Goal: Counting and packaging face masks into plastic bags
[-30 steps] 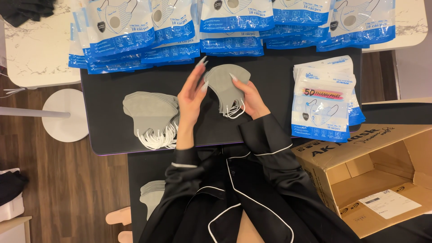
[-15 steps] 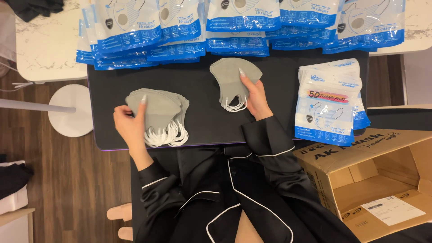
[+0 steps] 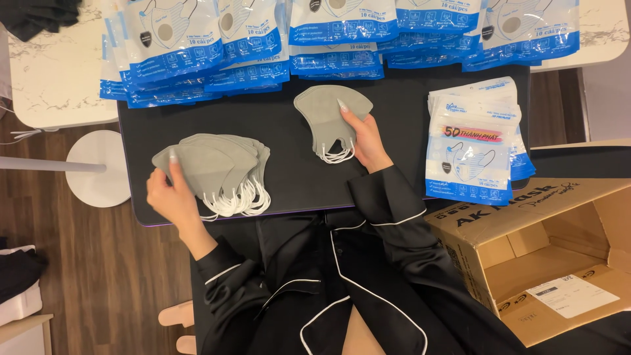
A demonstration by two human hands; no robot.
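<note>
Your left hand (image 3: 169, 194) sits at the left edge of the fanned pile of grey masks (image 3: 220, 167) on the black tabletop (image 3: 282, 158), its fingers lightly curled with a fingertip pressed on the top mask of the pile; you have it pinched at its left end rather than lifted clear. The pile's white ear loops (image 3: 240, 200) spill out toward you along its near edge.

Your right hand (image 3: 365, 141) lies well apart from the pile, near the middle of the tabletop, holding a small stack of grey masks (image 3: 325, 118) flat against the surface. The fingers are spread over the stack's right side, one long nail pointing up across it, and the loops hang out at the near end just beside your palm.

Along the far edge of the tabletop runs a row of blue-and-white mask packets (image 3: 250, 39), overlapping one another. To the right stands a neat pile of flat white packets (image 3: 470, 148) with blue bands. Past the tabletop's right corner, an open cardboard box (image 3: 559, 256) shows a white label on its inner flap. A round white stool (image 3: 98, 167) stands on the wooden floor at the left
</note>
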